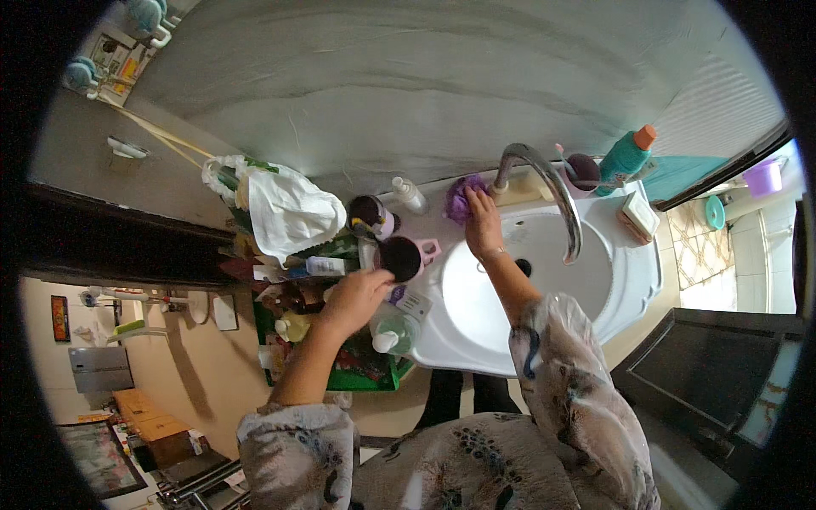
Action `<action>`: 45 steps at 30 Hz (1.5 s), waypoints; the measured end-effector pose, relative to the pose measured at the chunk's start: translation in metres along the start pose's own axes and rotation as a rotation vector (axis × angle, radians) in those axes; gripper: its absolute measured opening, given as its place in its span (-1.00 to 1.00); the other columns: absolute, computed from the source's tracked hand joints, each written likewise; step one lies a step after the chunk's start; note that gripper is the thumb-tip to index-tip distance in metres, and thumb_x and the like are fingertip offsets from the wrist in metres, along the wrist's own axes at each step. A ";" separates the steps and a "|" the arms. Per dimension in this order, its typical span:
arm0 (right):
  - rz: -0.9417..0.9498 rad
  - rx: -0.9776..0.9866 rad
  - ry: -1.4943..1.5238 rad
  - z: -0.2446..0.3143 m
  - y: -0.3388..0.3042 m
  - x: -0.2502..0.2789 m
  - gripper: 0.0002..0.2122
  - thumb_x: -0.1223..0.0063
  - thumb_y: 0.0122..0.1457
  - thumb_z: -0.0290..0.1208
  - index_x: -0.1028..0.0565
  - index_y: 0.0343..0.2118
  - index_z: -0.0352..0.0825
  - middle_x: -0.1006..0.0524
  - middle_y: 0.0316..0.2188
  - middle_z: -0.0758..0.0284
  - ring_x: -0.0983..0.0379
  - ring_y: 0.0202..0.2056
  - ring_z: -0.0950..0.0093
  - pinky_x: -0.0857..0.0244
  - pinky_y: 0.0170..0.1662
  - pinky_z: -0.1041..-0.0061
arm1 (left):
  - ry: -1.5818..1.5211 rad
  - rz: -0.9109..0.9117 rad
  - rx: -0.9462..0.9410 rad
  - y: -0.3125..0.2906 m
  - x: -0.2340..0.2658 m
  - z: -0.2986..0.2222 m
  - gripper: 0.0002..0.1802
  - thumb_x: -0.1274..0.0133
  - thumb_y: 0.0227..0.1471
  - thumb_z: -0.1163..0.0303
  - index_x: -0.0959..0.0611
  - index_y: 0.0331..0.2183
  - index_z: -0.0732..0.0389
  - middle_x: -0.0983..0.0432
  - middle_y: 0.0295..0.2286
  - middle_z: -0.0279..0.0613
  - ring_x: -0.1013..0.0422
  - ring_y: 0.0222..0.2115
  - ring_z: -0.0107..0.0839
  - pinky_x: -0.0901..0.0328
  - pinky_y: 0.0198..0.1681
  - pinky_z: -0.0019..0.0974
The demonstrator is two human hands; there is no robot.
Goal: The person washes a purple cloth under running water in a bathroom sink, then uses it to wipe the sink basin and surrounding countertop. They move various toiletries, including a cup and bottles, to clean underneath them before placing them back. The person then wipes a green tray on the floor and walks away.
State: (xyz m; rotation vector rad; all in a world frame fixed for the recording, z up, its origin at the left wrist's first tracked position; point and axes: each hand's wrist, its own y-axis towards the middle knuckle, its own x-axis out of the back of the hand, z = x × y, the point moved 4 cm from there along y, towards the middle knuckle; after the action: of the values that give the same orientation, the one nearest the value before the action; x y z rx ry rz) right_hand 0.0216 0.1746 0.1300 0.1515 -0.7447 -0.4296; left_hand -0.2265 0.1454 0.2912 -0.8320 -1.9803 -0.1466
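My left hand is closed at the near-left rim of a pink mug with a dark inside. Part of its grip is hidden. Under the fingers of my right hand is a crumpled purple cloth or mesh scrubber, pressed on the back ledge of the white washbasin. Behind the mug stands a dark-mouthed purple cup, with a dark and yellow item across its side. A clear pump bottle stands close to my left hand.
A curved metal tap arches over the bowl. Along the ledge stand a white pump bottle, another cup, a teal bottle with an orange cap and a soap dish. A white bag hangs left, above a green crate.
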 end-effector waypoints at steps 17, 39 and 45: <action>-0.135 0.027 -0.003 0.016 -0.029 0.030 -0.75 0.06 0.03 -0.55 -0.46 -0.18 -0.27 -0.46 -0.26 0.13 -0.35 -0.20 0.09 -0.25 -0.12 0.26 | -0.095 -0.087 -0.037 -0.021 -0.007 0.038 -0.77 0.01 -0.01 0.37 -0.56 -0.30 0.29 -0.50 -0.38 0.06 -0.43 -0.33 0.00 -0.31 -0.30 -0.12; -0.493 -0.456 0.651 -0.131 -0.118 -0.007 -0.67 0.16 0.00 -0.68 -0.39 -0.12 -0.37 -0.41 -0.18 0.11 -0.34 -0.13 0.30 -0.26 -0.05 0.36 | -0.083 -0.095 -0.086 -0.025 -0.005 0.029 -0.77 -0.01 -0.01 0.38 -0.56 -0.32 0.33 -0.51 -0.39 0.06 -0.43 -0.34 -0.02 -0.32 -0.29 -0.13; -0.570 -0.191 -0.262 -0.090 -0.035 0.055 -0.65 0.13 -0.12 -0.67 -0.40 -0.18 -0.42 -0.32 -0.05 0.07 -0.25 -0.06 0.08 -0.14 0.04 0.23 | -0.097 -0.063 -0.049 -0.025 -0.014 0.025 -0.77 -0.02 -0.01 0.38 -0.56 -0.30 0.32 -0.51 -0.39 0.08 -0.43 -0.34 0.00 -0.32 -0.29 -0.13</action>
State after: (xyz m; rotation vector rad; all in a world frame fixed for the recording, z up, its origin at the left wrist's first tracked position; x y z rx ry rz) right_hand 0.1078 0.1182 0.0885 0.1273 -0.9099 -1.0751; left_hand -0.2552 0.1302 0.2716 -0.8217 -2.1027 -0.1959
